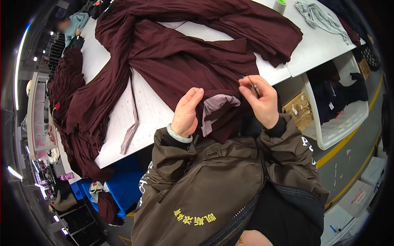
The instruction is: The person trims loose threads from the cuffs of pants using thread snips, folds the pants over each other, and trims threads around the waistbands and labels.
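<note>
While a broad white surface [152, 102] carries it, a maroon garment [188, 57] sprawls widely, its nearest panel slanting from the far left down to the near right, so that its end hangs past the edge, close against the person. To the left of the garment, gathered maroon cloth [76, 119] droops over the side; to its right, below the level of the surface, sits a white bin [342, 137] with dark clothing inside, and beyond the garment on that same side lies a crumpled pale grey cloth [314, 16]. Both hands flank the garment's near end. At its left edge, the left hand [186, 110] has thumb and fingers drawn together, though I cannot tell whether any fabric is caught between them. Off its right edge, the right hand [262, 100] is curled, thumb against fingers, around something slim. Between the two, a greyish-pink lining [219, 102] shows where the garment's end turns back; it begins just beside the left hand, which is the nearer one, and runs across towards the right. Smallest is the dark tool [256, 89] in the right hand, perhaps snips, its visible length angled away from the person and leftward, over the garment.
</note>
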Demonstrator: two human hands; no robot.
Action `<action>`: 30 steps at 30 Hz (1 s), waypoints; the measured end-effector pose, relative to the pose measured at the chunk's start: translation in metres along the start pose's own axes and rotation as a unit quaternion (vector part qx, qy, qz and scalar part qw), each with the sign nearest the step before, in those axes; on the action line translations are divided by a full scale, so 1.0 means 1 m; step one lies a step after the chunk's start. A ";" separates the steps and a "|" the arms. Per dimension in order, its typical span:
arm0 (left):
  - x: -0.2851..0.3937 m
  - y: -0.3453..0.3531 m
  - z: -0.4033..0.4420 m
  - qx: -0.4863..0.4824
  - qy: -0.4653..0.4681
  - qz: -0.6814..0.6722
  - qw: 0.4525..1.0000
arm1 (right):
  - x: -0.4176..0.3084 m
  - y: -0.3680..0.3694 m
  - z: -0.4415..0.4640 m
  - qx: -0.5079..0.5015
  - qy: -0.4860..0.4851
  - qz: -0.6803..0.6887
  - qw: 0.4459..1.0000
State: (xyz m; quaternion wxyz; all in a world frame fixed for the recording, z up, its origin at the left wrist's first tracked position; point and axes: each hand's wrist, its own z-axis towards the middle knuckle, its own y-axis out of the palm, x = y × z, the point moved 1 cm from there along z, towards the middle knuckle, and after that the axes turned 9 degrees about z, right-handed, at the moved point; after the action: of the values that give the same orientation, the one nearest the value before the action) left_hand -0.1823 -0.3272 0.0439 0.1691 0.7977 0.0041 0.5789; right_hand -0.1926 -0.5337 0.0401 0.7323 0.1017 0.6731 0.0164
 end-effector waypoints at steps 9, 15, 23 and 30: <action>0.001 0.000 -0.005 0.045 0.003 -0.042 0.998 | 0.003 0.015 -0.006 -0.045 0.008 0.063 0.997; -0.001 -0.007 -0.007 0.078 -0.006 -0.064 0.995 | 0.011 -0.006 0.003 -0.026 0.073 0.172 0.982; -0.004 0.001 -0.003 0.164 0.309 0.283 0.893 | 0.023 0.016 -0.008 -0.122 0.197 0.271 0.934; -0.008 0.008 -0.003 0.117 0.460 0.509 0.718 | 0.026 0.013 -0.006 -0.122 0.269 0.397 0.869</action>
State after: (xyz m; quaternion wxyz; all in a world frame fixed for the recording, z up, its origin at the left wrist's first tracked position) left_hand -0.1890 -0.3354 0.0400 -0.2685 0.3280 -0.2581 0.8682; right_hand -0.1949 -0.5163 0.0168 0.4608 0.2618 0.7395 0.4151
